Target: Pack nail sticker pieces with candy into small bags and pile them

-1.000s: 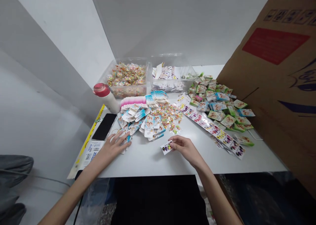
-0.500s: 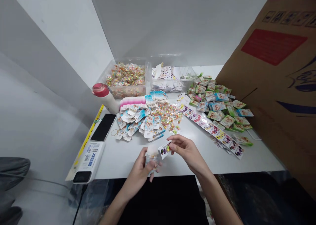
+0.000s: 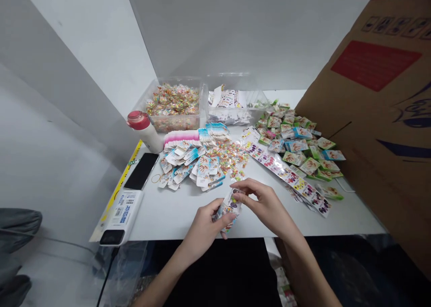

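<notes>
multicolour clear pkt (image 3: 229, 210), pink/white card stack (image 3: 181, 138), green-edged pkts (image 3: 292, 145), brown box (image 3: 367, 132) w/ red panel (image 3: 375, 64)

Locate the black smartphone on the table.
In the head view, the black smartphone lies at the left of the white table, below the red-capped bottle, above a white device, with a rubber band just right.

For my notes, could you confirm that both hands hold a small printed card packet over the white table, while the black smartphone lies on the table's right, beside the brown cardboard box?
Not quite: the head view shows the black smartphone on the white table's left, beside the red-capped white bottle, not the brown cardboard box. The left hand and right hand do hold the printed card packet.
</notes>
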Demonstrator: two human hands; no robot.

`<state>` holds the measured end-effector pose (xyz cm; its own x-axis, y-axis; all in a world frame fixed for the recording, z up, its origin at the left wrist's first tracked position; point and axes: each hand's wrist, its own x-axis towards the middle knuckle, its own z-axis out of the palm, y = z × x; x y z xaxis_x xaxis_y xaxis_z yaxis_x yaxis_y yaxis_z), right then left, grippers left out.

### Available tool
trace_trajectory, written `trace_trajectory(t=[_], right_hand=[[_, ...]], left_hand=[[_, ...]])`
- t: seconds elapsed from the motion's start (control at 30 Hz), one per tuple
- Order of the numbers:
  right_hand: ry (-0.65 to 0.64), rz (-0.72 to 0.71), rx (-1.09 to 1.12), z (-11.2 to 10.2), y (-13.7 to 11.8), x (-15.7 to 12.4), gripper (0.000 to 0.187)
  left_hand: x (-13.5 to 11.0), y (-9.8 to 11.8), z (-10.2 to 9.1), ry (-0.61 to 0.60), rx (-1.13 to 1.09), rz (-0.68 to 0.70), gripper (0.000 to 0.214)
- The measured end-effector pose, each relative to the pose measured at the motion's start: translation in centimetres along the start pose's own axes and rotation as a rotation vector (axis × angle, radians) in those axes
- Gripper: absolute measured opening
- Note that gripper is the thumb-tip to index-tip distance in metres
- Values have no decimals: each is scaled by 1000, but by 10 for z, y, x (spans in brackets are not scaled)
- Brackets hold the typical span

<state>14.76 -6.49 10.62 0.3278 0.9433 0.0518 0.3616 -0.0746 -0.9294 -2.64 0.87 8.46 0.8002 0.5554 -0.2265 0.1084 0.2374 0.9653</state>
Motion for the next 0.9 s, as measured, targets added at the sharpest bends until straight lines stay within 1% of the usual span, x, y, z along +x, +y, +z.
trace_trajectory(t=[0.1, 0.2, 0.27, 0.33, 0.47, 0.53, 0.67, 0.73, 0.8, 0.87, 0.9], right_hand=[[42, -26, -71, 1, -3, -3, 22], [77, -15, -87, 1, -2, -7, 25], [62, -19, -87, 1, -1, -9, 20], [42, -55, -99, 0, 0, -11, 15], [-4, -155, -150, 0, 0, -15, 15], [-21, -136, -144, 0, -1, -17, 15], [3, -53, -121, 0, -3, -18, 7], [-34, -40, -107, -1, -4, -19, 8], [-115, -24, -82, -3, -5, -20, 13], [-192, -2, -40, -3, -5, -22, 20], [-197, 15, -11, -2, -4, -23, 21]], left_hand=[[3, -3, 7, 51, -24, 3, 36], [4, -5, 12, 92, -7, 17, 36], [4, -6, 16, 118, -4, 27, 37], [3, -8, 19, 145, -16, 26, 38], [1, -12, 25, 197, -49, 22, 38], [0, -14, 27, 204, -60, 31, 38], [-4, -19, 30, 261, -96, 41, 39], [-6, -23, 31, 281, -152, 32, 49], [-8, -27, 32, 281, -210, 38, 57], [-9, -32, 32, 267, -231, 78, 52], [-9, -33, 32, 260, -228, 107, 47]])
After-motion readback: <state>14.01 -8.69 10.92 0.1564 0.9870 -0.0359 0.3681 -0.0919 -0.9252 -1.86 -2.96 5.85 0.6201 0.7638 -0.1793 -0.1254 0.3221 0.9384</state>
